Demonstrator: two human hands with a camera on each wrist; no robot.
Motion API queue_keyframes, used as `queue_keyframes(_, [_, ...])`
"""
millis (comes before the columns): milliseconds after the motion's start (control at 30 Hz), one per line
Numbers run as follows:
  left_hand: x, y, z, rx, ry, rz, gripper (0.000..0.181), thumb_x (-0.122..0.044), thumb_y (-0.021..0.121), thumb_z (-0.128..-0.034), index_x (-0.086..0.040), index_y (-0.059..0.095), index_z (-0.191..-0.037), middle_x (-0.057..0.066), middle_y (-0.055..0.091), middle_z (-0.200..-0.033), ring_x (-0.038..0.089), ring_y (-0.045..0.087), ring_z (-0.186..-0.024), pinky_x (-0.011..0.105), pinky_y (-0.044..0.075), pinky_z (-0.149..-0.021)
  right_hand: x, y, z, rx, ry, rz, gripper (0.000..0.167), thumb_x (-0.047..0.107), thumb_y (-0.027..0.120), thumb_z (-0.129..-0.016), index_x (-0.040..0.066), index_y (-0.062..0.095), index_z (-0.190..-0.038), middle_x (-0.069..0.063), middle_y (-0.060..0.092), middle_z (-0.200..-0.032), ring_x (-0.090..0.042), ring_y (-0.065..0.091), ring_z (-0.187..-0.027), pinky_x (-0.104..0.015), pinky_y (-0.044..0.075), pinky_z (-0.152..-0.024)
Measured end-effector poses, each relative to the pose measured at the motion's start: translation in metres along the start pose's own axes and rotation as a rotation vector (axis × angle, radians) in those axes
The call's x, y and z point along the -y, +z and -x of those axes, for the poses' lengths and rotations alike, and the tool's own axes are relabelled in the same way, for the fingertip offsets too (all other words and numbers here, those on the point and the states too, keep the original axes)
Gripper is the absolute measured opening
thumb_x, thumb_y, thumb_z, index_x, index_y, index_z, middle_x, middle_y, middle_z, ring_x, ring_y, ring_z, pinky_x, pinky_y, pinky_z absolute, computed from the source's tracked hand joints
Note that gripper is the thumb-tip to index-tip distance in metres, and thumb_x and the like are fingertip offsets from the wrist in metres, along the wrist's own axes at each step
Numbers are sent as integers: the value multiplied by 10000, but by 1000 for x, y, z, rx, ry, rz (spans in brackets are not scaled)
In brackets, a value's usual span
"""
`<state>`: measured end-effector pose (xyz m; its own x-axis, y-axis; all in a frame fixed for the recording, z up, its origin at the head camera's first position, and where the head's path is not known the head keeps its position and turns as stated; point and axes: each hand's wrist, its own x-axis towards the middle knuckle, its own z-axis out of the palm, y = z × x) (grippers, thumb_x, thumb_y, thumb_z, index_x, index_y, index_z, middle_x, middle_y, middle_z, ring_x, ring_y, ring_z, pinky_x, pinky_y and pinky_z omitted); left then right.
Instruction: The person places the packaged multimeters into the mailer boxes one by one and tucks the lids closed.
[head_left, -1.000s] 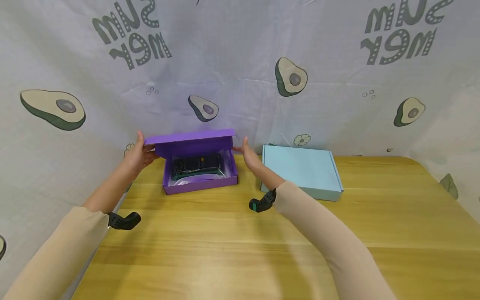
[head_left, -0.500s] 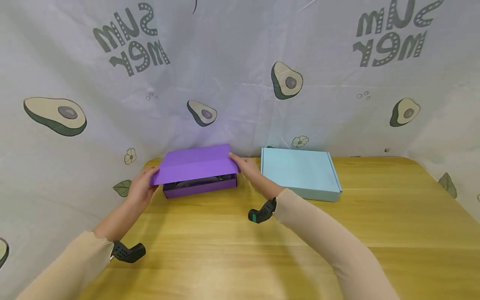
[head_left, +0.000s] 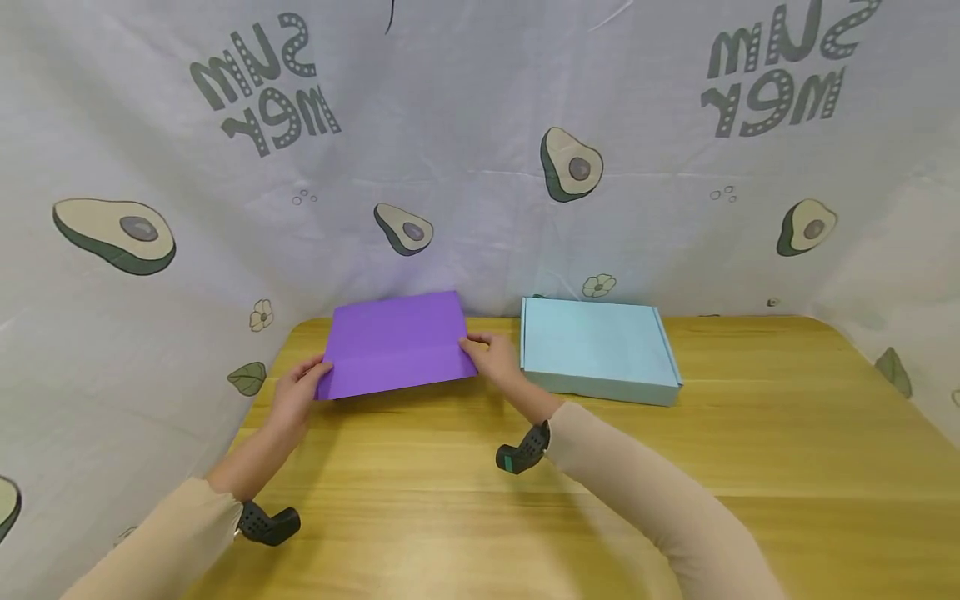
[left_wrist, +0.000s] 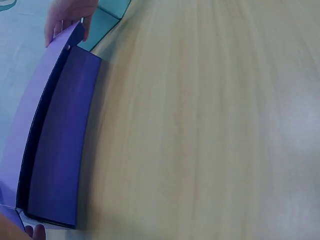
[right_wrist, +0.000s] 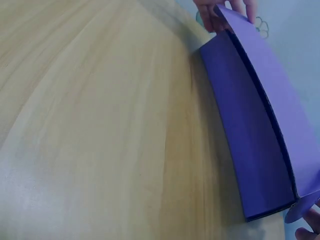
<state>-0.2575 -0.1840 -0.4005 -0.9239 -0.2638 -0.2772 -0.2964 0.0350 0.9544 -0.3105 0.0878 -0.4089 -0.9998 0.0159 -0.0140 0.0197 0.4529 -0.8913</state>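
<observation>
A purple cardboard box [head_left: 397, 337] lies at the back left of the table, its lid lowered over the top. In the wrist views the lid's front flap [right_wrist: 270, 95] still juts out in front, with a dark gap above the box's front wall [left_wrist: 62, 140]. My left hand [head_left: 296, 396] pinches the flap's left corner between thumb and fingers. At the opposite corner, my right hand [head_left: 495, 362] grips the flap's right end. The black item inside is hidden by the lid.
To the right stands a closed light blue box [head_left: 600, 342], close beside my right hand. A white cloth with avocado prints [head_left: 480, 167] hangs right behind both boxes. The wooden table [head_left: 450, 500] stretches toward me.
The purple lid has swung down and forward from raised to lying over the box, covering the black item. Both hands came down and toward me with it, now holding the flap's corners.
</observation>
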Motion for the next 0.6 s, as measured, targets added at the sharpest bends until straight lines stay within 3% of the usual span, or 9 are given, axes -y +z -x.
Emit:
queue_keyframes(333, [16, 0, 1, 0, 29, -57, 540, -254, 468, -953, -2, 330, -1410, 188, 317, -1425, 263, 342, -1266, 352, 264, -1088, -15, 10, 4, -23, -94, -10, 347, 224, 597, -897, -14, 598, -1149, -179, 593, -1196, -308, 530, -1159, -388, 443, -959])
queue_keyframes(467, [17, -2, 3, 6, 57, -111, 573, -297, 479, -951, 2, 327, -1415, 185, 292, -1461, 269, 321, -1302, 364, 265, -1095, -18, 9, 8, 26, -129, -1, 411, 224, 573, -916, -27, 532, -1238, -208, 565, -1224, -324, 537, -1139, -400, 454, -940])
queue_keyframes(600, [20, -6, 5, 24, 89, -228, 625, -365, 474, -951, 1, 301, -1428, 177, 276, -1482, 280, 282, -1349, 372, 262, -1098, -22, 5, 14, 83, -168, 58, 456, 231, 531, -940, -41, 480, -1302, -214, 550, -1248, -323, 540, -1139, -395, 455, -940])
